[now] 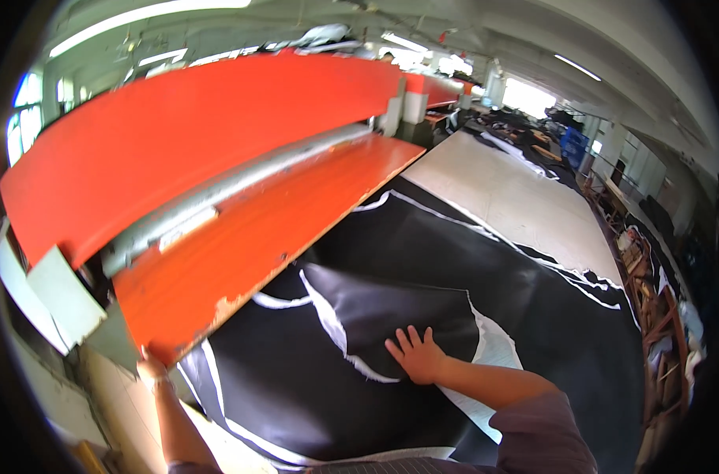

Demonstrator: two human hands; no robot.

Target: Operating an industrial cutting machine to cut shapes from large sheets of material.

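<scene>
My right hand [417,355] lies flat with its fingers spread on a black, leather-like sheet [407,304]. This smaller piece has ragged white edges and rests on larger black sheets [320,411] of the same kind. Far to the left, my left hand [152,368] is closed round the near corner of an orange board [257,221], the bed of a large machine. Part of its fingers is hidden at that corner. The board's front edge is chipped, and the black sheets come up against it.
Behind the board rises the machine's long orange cover [209,134], with a metal bar [241,178] beneath it. A pale tabletop [509,197] stretches away at the far right. Wooden racks [659,340] with scraps stand along the right side, and a blue container [572,148] is farther back.
</scene>
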